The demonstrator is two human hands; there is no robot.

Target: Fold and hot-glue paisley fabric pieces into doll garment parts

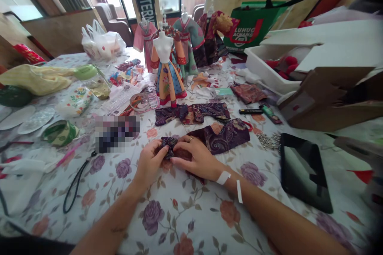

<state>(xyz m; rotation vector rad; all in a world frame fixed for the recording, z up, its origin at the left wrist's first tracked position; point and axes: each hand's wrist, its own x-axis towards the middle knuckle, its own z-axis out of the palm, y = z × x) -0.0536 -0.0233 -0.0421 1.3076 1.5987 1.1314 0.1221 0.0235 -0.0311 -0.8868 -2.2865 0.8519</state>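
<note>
Both hands meet at a dark purple patterned cloth piece (229, 137) near the middle of the table. My left hand (151, 161) pinches its left end between thumb and fingers. Just to the right, my right hand (196, 157) has its fingers curled on the same cloth and wears a ring; white tape strips are on the wrist and forearm. The cloth stretches out behind my right hand toward the right. Beyond it lies another dark patterned piece (214, 112), flat on the table. A small white mannequin (164, 48) in a yellow and blue skirt (169, 81) stands behind.
Dressed miniature figures (188, 36) stand at the back. At right are a black tablet (305, 171), a cardboard box (317, 103), a white foam box (263, 67) and a black pen-like item (250, 111). Green tape (60, 132) and a dark strap (74, 187) lie left on the floral tablecloth (128, 223).
</note>
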